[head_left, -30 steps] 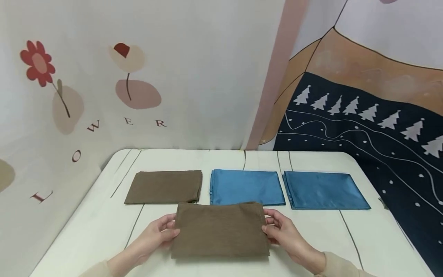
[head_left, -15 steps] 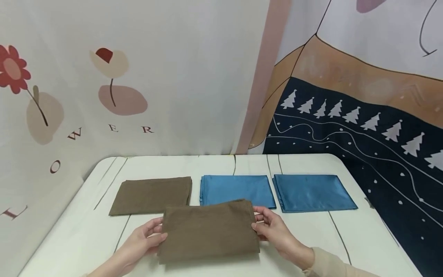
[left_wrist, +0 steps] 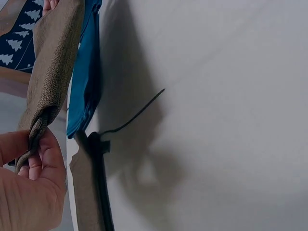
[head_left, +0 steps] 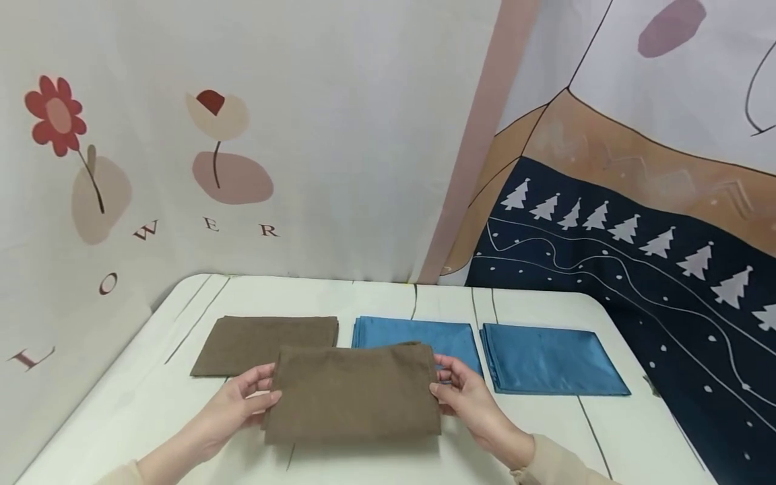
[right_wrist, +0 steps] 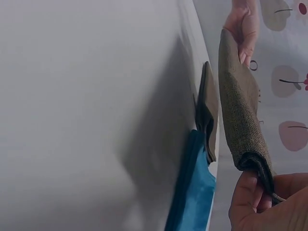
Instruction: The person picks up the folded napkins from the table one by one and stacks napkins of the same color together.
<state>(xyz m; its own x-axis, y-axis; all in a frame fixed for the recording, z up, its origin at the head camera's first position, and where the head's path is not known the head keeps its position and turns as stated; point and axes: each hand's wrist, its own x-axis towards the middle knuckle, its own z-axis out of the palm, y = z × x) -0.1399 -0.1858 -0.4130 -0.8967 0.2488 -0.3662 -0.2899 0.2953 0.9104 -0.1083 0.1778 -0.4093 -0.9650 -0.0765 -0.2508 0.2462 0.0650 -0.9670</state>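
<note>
A: The brown cloth (head_left: 354, 397) has been shifted: in the head view, more of the middle blue cloth (head_left: 415, 332) is covered by it than half a second ago. How is it held?

B: By both hands. Its left edge is pinched by the left hand (head_left: 236, 403), its right edge by the right hand (head_left: 465, 392), with the thumbs laid on the near face.

A: Is it laid down or raised?

B: Raised. It is held above the table (head_left: 303, 294), and shadow is cast on the surface in both wrist views. Folded layers are shown at its ends.

A: What is set behind it?

B: A row of folded cloths: the second brown cloth (head_left: 261, 345) at left, partly hidden at its near right corner, then the middle blue cloth, then the right blue cloth (head_left: 552, 360), seen whole. Beyond, a backdrop (head_left: 339, 135) is printed with flowers, letters and pale trees.
</note>
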